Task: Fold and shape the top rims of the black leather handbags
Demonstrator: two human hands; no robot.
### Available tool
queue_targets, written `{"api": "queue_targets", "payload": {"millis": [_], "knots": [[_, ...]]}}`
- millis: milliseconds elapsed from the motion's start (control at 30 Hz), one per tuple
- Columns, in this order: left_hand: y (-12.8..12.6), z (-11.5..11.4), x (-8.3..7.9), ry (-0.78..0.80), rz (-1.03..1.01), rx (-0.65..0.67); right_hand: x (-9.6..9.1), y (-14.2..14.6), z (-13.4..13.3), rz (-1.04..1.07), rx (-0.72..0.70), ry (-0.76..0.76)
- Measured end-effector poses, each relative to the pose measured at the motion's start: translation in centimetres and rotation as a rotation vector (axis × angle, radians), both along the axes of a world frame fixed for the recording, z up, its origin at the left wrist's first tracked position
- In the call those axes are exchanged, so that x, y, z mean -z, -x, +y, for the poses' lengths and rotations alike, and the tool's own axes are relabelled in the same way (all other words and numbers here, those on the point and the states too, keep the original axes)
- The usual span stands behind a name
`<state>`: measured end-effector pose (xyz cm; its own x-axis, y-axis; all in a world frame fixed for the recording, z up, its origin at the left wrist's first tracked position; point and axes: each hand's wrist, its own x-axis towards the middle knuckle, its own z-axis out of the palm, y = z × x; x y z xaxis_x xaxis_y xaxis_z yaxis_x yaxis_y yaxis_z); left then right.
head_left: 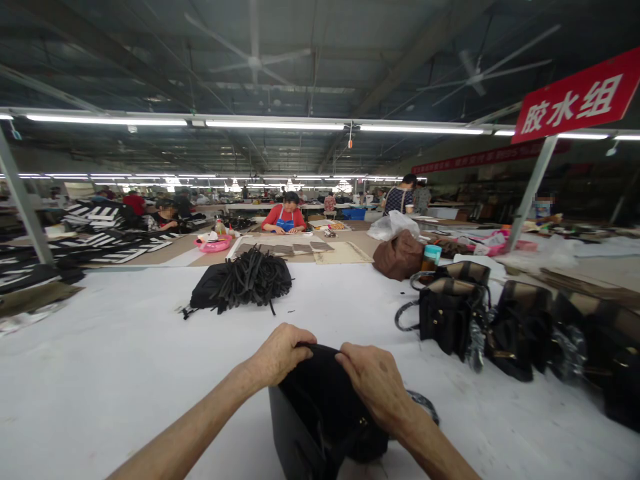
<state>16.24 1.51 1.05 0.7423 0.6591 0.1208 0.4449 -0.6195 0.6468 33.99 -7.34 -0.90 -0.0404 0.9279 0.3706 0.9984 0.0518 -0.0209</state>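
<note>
A black handbag (300, 420) stands on the white-covered table right in front of me, its mouth facing up and towards me. My left hand (283, 353) pinches the far rim of the bag near its left end, thumb inside and fingers over the edge. On the same rim, a short way to the right, my right hand (373, 380) is closed with its thumb on the edge. A plastic-wrapped handle (425, 405) shows beyond my right wrist. The bag's bottom runs out of view.
A black pile of strips (255, 277) lies ahead to the left. Several black handbags (450, 313) stand along the right, near a brown bundle (397, 255) and a jar with a blue lid (431, 257). Across the table a person in red (285, 217) works, with a pink basin (213, 243) nearby.
</note>
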Motion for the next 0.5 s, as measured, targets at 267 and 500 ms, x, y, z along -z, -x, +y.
{"api": "queue_targets", "payload": {"millis": [267, 500], "knots": [[-0.7, 0.16, -0.13, 0.09, -0.008, -0.078, 0.08, 0.02, -0.03, -0.016, -0.003, -0.016], [-0.84, 0.19, 0.31, 0.095, -0.011, -0.151, -0.33, 0.94, -0.32, -0.029, 0.015, 0.014]]}}
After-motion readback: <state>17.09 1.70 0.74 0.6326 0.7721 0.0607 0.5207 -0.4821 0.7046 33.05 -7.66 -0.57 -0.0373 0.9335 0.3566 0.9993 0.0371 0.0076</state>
